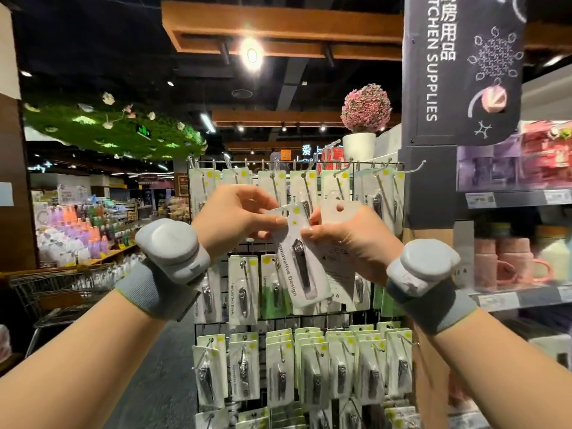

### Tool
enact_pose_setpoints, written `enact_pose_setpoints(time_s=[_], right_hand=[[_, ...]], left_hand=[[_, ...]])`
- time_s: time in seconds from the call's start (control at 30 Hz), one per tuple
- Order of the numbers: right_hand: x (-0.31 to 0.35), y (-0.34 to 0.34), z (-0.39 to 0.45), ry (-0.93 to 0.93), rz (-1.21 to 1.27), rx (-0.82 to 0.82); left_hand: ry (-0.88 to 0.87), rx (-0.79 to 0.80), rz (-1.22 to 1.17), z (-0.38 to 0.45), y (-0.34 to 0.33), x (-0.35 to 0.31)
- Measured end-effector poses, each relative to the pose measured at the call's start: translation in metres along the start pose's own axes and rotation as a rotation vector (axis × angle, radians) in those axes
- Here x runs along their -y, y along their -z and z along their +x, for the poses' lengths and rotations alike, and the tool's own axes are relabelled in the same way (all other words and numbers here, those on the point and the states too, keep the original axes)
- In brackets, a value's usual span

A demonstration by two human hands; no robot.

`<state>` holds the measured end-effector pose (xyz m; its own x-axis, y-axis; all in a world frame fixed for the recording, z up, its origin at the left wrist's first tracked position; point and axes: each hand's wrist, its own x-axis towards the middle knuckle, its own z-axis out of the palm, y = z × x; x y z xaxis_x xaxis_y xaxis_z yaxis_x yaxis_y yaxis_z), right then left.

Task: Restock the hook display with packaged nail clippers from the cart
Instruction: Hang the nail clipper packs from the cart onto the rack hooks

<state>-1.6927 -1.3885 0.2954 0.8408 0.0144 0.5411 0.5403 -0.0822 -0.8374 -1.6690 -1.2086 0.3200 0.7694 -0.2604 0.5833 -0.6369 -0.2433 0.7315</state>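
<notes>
Both hands are raised in front of a black wire hook display [309,320] hung with rows of packaged nail clippers. My left hand [235,215] pinches the top of a white nail clipper pack [298,258] printed "Innovative Design", which tilts down to the right. My right hand [349,239] holds a second pack [339,218] with its plain back and hang hole facing me, and its fingertips also touch the first pack. Both packs are held level with the display's upper rows, off any hook.
A metal shopping cart [62,289] stands at the lower left. Right of the display is a dark pillar [430,187] with a "Kitchen Supplies" sign, then shelves [520,295] of pink mugs and boxes. A potted pink flower ball [365,119] sits above the display.
</notes>
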Motion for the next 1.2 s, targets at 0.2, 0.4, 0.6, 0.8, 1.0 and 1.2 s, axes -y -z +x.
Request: enact_pose_setpoints(time_s=[0.2,0.4,0.6,0.8,1.0,1.2], right_hand=[[-0.004,0.029,-0.009,-0.038,0.12,-0.068],[0.003,0.065,-0.01,-0.012,0.237,-0.232],[0.004,0.098,0.006,-0.022,0.356,-0.259],[0.0,0.123,0.032,-0.074,0.427,-0.175],[0.004,0.13,0.044,-0.094,0.34,-0.047],[0.0,0.135,0.041,-0.098,0.247,-0.093]], left_hand=[[-0.024,0.006,-0.019,0.011,-0.009,0.005],[-0.066,0.003,-0.003,0.023,-0.026,-0.002],[-0.08,-0.066,-0.035,0.041,-0.051,-0.016],[-0.09,-0.123,-0.069,0.054,-0.086,-0.038],[-0.121,-0.2,-0.036,0.057,-0.098,-0.049],[-0.202,-0.223,0.084,0.064,-0.112,-0.063]])
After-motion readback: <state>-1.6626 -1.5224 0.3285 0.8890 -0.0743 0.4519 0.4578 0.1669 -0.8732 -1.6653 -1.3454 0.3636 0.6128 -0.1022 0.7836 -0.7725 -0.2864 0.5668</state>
